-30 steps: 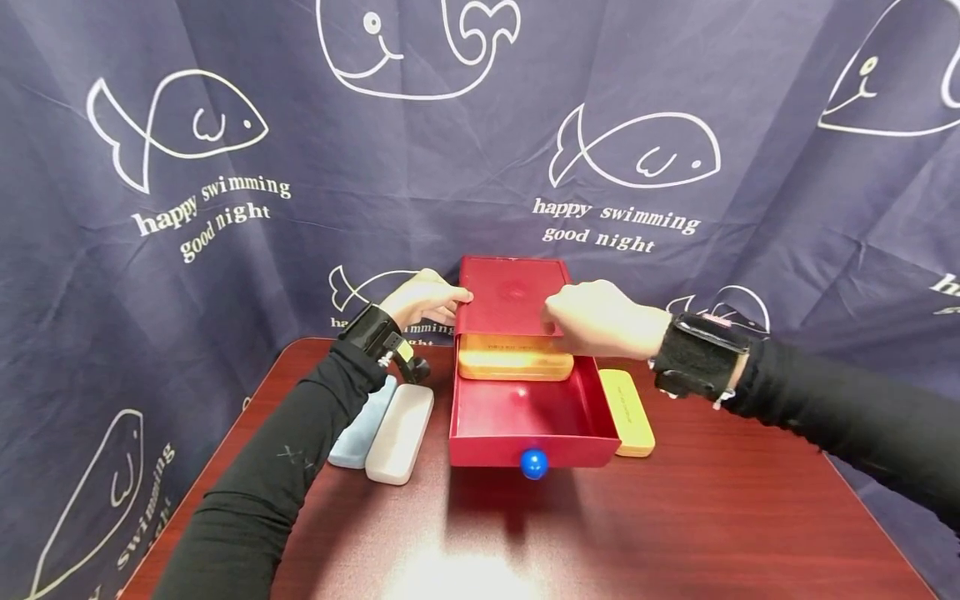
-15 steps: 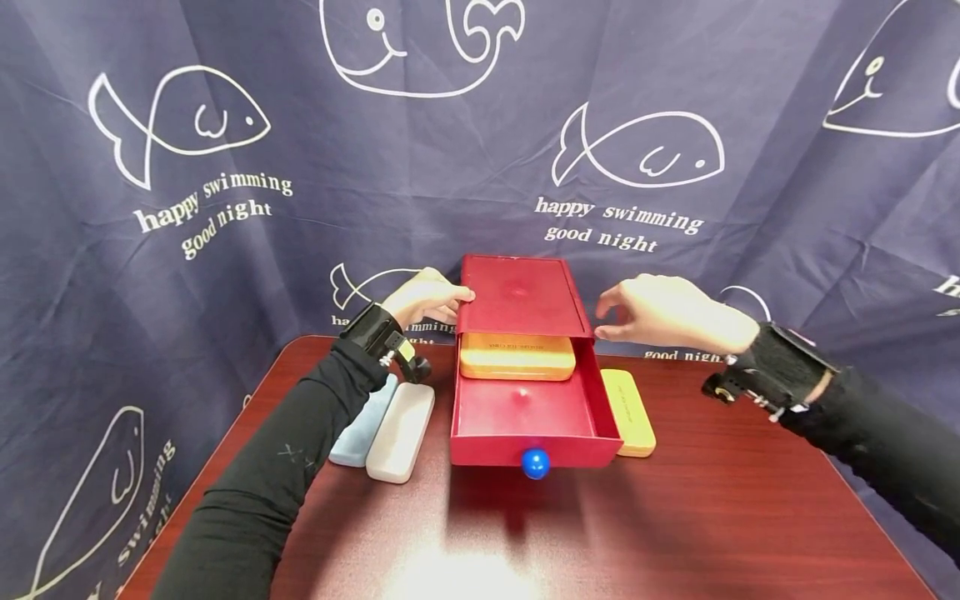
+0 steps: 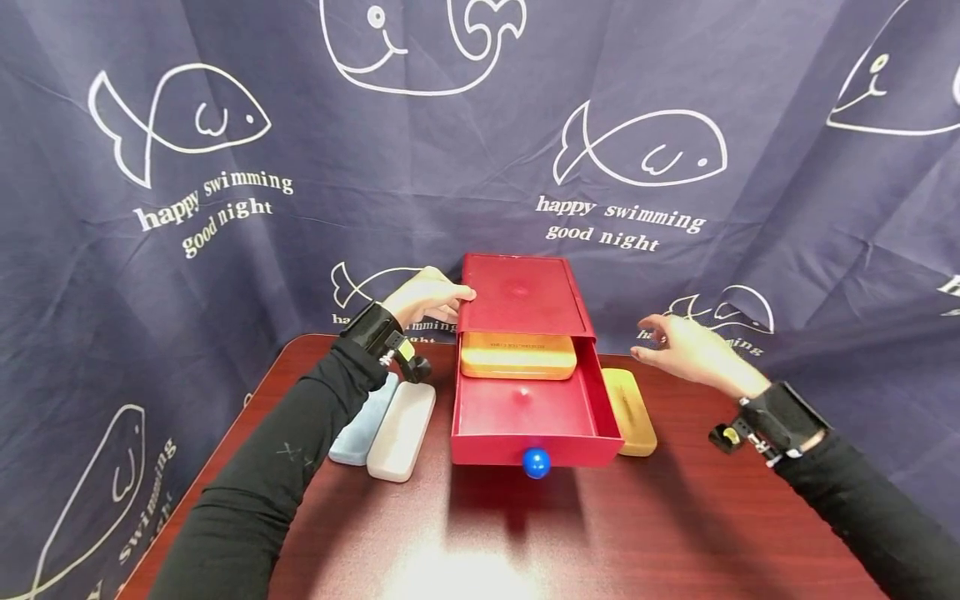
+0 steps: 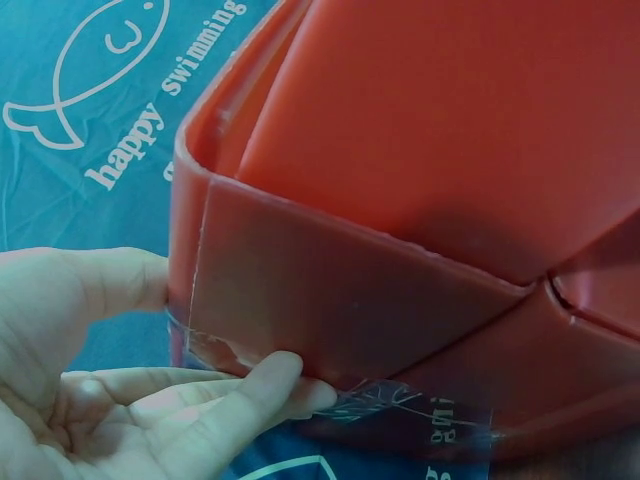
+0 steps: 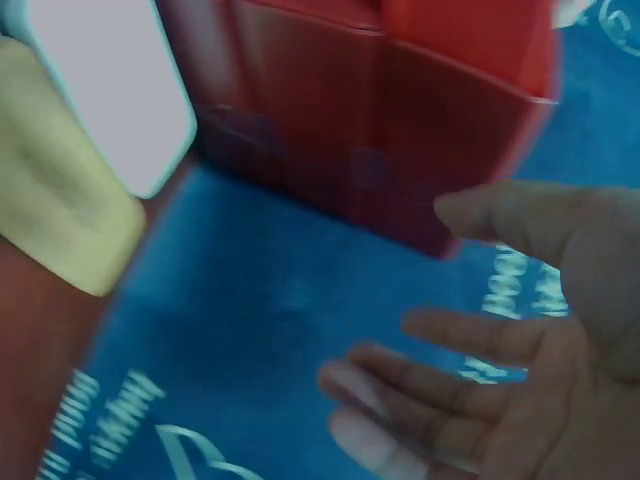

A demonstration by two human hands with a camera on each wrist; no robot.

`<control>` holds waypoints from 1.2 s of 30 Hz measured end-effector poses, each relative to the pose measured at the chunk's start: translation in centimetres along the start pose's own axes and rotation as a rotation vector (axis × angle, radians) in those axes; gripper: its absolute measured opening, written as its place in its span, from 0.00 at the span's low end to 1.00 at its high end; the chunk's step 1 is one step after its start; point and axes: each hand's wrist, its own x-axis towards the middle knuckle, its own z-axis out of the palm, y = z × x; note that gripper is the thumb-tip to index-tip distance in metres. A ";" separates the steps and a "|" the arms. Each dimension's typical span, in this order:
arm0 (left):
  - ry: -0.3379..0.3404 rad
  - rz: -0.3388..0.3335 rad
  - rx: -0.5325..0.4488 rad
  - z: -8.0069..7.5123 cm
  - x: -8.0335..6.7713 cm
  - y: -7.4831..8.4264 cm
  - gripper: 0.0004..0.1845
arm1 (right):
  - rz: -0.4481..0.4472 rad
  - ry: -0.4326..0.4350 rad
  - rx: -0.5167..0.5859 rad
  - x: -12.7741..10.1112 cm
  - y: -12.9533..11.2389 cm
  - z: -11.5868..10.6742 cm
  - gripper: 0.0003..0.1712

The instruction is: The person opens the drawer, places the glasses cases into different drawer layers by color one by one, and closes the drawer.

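Note:
A red drawer box (image 3: 521, 292) stands on the table with its drawer (image 3: 536, 448) pulled out toward me; a blue ball knob (image 3: 536, 463) is on the front. An orange spectacle case (image 3: 517, 357) lies across the drawer's back part, under the box's top. My left hand (image 3: 429, 297) grips the box's left side, with the thumb on one face and fingers on another in the left wrist view. My right hand (image 3: 693, 354) hovers to the right of the box, fingers loosely bent and holding nothing. The right wrist view shows it apart from the red wall (image 5: 350, 130).
Left of the drawer lie a light blue case (image 3: 367, 425) and a white case (image 3: 401, 433). A yellow case (image 3: 632, 412) lies along its right side; beside it the right wrist view shows a pale case (image 5: 110, 80). A fish-printed curtain (image 3: 480, 167) hangs behind the table.
My right hand has moved off the box's top edge, away to the right and slightly down, and its shadow now falls on the yellow case. The left hand keeps its grip.

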 end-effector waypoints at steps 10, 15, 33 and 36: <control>-0.002 0.023 0.002 -0.2 0.1 -0.2 0.10 | 0.185 -0.093 0.243 -0.4 3.4 7.1 0.47; -0.011 0.027 -0.005 -0.2 0.0 -0.2 0.13 | 0.292 -0.200 0.385 -0.8 4.2 9.6 0.56; -0.020 0.020 -0.001 -0.1 -0.1 -0.2 0.14 | 0.455 -0.320 0.489 -1.3 4.1 12.6 0.36; -0.014 0.024 0.000 -0.1 -0.1 -0.2 0.13 | 0.467 -0.330 0.484 -1.0 4.1 12.7 0.35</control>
